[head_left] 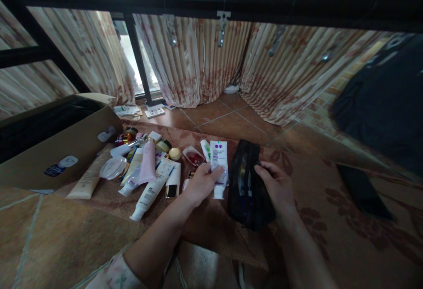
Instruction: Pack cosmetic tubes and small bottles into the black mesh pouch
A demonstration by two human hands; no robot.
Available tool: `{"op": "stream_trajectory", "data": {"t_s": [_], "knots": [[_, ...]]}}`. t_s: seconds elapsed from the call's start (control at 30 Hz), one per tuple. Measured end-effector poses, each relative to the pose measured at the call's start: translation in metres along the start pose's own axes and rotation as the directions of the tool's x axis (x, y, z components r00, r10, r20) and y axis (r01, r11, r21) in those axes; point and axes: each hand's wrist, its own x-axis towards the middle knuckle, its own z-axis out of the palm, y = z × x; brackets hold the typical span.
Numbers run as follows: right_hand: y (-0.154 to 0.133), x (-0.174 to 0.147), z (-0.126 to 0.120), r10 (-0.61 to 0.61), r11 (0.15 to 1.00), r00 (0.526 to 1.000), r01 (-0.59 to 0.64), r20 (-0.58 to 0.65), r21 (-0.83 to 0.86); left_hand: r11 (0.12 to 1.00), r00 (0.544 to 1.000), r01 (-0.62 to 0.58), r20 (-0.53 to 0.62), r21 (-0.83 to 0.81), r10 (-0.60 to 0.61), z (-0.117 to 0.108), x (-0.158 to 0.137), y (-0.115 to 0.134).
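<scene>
My left hand (pixel 201 184) is closed on a white tube with purple print (pixel 218 152), its cap toward me. Just right of the tube, a black zip pouch (pixel 243 183) lies with its opening parted, and some items show inside. The fingers of my right hand (pixel 276 185) pinch the pouch's right edge. Left of my left hand, a heap of cosmetics covers the cloth: a pink tube (pixel 147 165), a white tube (pixel 153 190), a beige tube (pixel 90 176) and a round clear jar (pixel 113 167). A small red container (pixel 193 156) and a green-marked white tube (pixel 205 149) sit behind the hand.
A cardboard box (pixel 66 148) holding something black stands at the left. A dark phone (pixel 363 190) lies on the patterned brown cloth (pixel 307 192) at the right. Beyond are a black metal bar (pixel 185 3) with hanging clips, striped curtains (pixel 198 68) and papers (pixel 154 111) on the tiled floor.
</scene>
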Motion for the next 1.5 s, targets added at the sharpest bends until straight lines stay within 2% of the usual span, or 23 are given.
{"op": "stream_trajectory", "data": {"t_s": [0.1, 0.2, 0.3, 0.47, 0.67, 0.87, 1.07, 1.27, 1.5], "knots": [[0.001, 0.0, -0.001, -0.008, 1.0, 1.0, 0.008, -0.001, -0.001, 0.98, 0.996, 0.079, -0.03, -0.183, -0.086, 0.001, 0.001, 0.0], [0.002, 0.0, -0.001, -0.007, 1.0, 1.0, 0.007, 0.008, -0.01, 0.957, 0.991, 0.114, -0.036, -0.268, -0.128, 0.002, 0.001, 0.001], [0.001, 0.0, -0.001, -0.008, 1.0, 1.0, 0.008, 0.019, -0.006, 0.96, 0.992, 0.106, -0.039, -0.257, -0.12, 0.002, 0.0, 0.002], [-0.001, -0.001, 0.0, -0.012, 1.0, 1.0, 0.012, -0.003, -0.006, 0.977, 0.999, 0.032, -0.027, -0.211, -0.038, 0.001, 0.002, -0.002], [0.001, 0.0, 0.0, -0.006, 1.0, 1.0, 0.006, -0.011, 0.008, 0.99, 1.0, 0.015, -0.009, -0.138, -0.016, -0.001, 0.003, -0.005], [0.0, -0.001, 0.0, -0.062, 0.997, 0.998, 0.062, -0.006, -0.036, 0.993, 1.0, 0.017, 0.018, -0.114, -0.015, 0.003, -0.001, 0.002], [-0.002, -0.002, 0.001, -0.035, 0.999, 0.999, 0.035, 0.005, -0.01, 0.991, 0.998, 0.036, 0.056, -0.127, -0.029, 0.002, -0.002, 0.003], [-0.002, -0.002, 0.001, -0.102, 0.992, 0.995, 0.1, -0.023, -0.074, 0.99, 0.999, 0.04, 0.031, -0.137, -0.036, 0.002, -0.002, 0.005], [-0.001, -0.001, 0.001, -0.06, 0.998, 0.998, 0.06, -0.016, -0.038, 0.984, 0.997, 0.079, 0.008, -0.161, -0.079, 0.007, -0.007, 0.013]]}}
